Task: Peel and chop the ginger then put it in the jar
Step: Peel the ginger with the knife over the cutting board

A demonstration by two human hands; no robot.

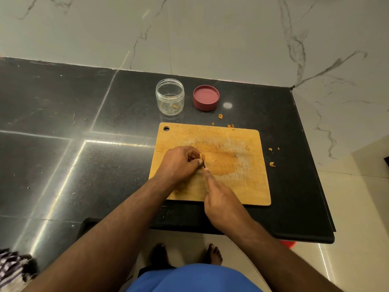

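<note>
Far L, bottom corner: a striped cloth (10,267) at the frame edge, partly cut off; black stone counter (84,114) runs across w/ pale seam lines, marble-look wall (210,34) behind it.

Moving R: clear jar (170,96) stands upright near the back of the counter, lid off, a tiny orange scrap inside near the bottom; just R of it, apart, the red lid (206,98) lies upside down.

Nearer the person: wooden cutting board (237,180) lies flat, hang-hole at its far L corner, pale scratch marks and an orange stain mid-board.

L hand (179,165) rests on the board's L part, fingers curled down round a small piece of ginger (192,158); piece mostly hidden under the fingers, shape can't be told; the knife blade (203,160) stands edge-on right against the L fingertips, on the ginger.

R hand (221,205) comes in from the near edge of the board, fingers wrapped round the knife handle, index finger stretched fwd along the top toward the blade; handle itself hidden in the grip.

Further R: orange ginger peel scraps (272,164) lie scattered on the counter beyond the board's far and R edges; one bit on the board near its R side.

Bottom centre: blue garment and bare feet on a pale tiled floor (357,207).
</note>
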